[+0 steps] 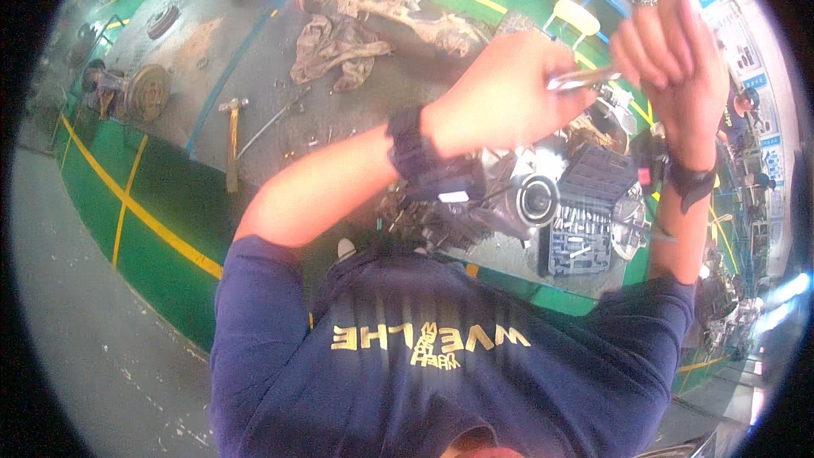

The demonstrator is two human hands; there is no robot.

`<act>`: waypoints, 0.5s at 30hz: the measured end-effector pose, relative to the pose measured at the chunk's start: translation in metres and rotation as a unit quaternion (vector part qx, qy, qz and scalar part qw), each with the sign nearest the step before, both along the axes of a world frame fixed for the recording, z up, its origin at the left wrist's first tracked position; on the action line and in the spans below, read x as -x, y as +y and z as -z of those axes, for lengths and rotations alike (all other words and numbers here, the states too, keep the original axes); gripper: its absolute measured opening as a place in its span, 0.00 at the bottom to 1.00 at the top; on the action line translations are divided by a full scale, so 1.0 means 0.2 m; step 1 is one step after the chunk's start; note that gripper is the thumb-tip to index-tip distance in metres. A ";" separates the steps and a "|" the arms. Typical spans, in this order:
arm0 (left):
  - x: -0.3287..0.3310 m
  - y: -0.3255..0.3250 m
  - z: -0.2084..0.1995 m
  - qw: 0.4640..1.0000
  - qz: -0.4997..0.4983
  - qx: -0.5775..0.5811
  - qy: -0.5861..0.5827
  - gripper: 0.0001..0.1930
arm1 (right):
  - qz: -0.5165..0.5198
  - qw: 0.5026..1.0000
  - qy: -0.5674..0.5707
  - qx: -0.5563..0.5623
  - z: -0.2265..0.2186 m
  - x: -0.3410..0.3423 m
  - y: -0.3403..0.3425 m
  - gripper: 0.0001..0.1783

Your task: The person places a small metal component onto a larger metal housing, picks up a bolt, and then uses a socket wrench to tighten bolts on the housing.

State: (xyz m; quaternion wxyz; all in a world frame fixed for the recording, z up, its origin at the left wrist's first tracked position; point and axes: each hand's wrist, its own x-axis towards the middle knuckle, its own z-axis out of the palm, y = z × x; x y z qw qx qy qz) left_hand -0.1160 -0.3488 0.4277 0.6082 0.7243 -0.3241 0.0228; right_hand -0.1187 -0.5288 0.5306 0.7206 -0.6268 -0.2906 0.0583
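Note:
My left hand [500,93], with a black band at its wrist, is raised over the workbench and closed around a shiny metal bar-shaped tool [585,79]. The bar points right, and its far end meets the curled fingers of my right hand [674,64]. Both hands are slightly blurred, so the tool's exact kind does not show. Below them sits a metal machine housing [513,203] with a round ringed opening. Beside it lies an open black socket set case [581,244] holding several silver pieces.
A hammer [233,144] and a thin metal rod [273,123] lie on the bench's left part. Farther back are a crumpled brown cloth [339,51], a rusty axle assembly [381,17] and a hub with a round drum [148,93]. A yellow stool [575,17] stands beyond the bench.

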 end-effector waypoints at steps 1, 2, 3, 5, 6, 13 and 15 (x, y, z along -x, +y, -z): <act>-0.01 0.01 -0.01 0.998 -0.028 -0.024 -0.053 0.10 | 0.026 0.999 -0.017 0.008 0.00 0.02 0.01 0.30; -0.04 0.02 0.01 0.998 -0.026 -0.024 -0.060 0.10 | 0.028 0.999 -0.023 0.008 0.01 0.05 0.02 0.30; -0.07 0.02 0.04 0.992 -0.056 0.004 -0.113 0.10 | -0.014 0.999 -0.037 -0.003 0.02 0.08 0.04 0.30; -0.04 0.09 0.01 0.992 -0.095 -0.006 -0.084 0.05 | -0.095 0.992 -0.084 -0.004 0.03 0.17 0.08 0.31; -0.08 0.09 0.02 0.991 -0.093 -0.018 -0.096 0.04 | -0.087 0.993 -0.078 -0.007 0.06 0.21 0.09 0.31; -0.15 0.17 0.09 0.996 -0.033 0.041 -0.070 0.03 | 0.055 0.997 -0.046 -0.010 0.03 0.28 0.34 0.28; -0.14 0.21 0.10 0.997 -0.025 0.028 -0.062 0.05 | 0.042 0.998 -0.046 0.014 -0.01 0.28 0.38 0.27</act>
